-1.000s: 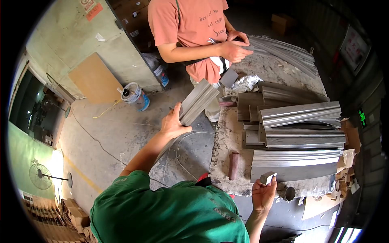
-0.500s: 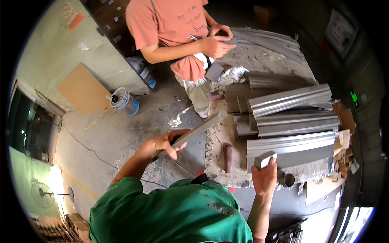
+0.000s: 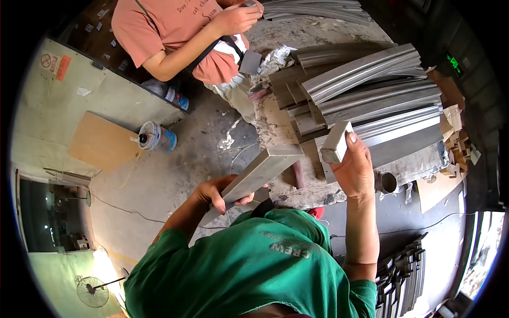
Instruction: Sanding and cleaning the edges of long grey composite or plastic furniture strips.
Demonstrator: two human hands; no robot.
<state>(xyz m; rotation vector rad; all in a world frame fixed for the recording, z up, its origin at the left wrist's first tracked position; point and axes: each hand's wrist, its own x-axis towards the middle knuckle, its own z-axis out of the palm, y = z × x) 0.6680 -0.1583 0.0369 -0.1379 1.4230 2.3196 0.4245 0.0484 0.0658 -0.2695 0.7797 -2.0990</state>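
Observation:
My left hand (image 3: 227, 196) is closed around a long grey metal bar (image 3: 260, 170), tilted with its wide end up and toward the bench. In my right hand (image 3: 355, 172) is a small rectangular block (image 3: 336, 144), pale on one side, gripped between thumb and fingers. The block is held above the near edge of a pile of long, slightly curved metal profiles (image 3: 379, 100). Bar and block are apart. A dark red rod (image 3: 298, 176) lies on the bench, partly behind the bar's raised end.
The worn bench (image 3: 278, 135) carries more strips (image 3: 318, 9) at its far end, where a co-worker (image 3: 175, 40) in a pink shirt holds a small piece. A short round tube (image 3: 387, 183) is right of my wrist. A bucket (image 3: 158, 137) and a bundle of bars (image 3: 400, 278) stand on the floor.
My right hand has lifted the block up and leftward from the lowest profile. My left hand has brought the bar nearer, with its end turned toward the block. The view has shifted too.

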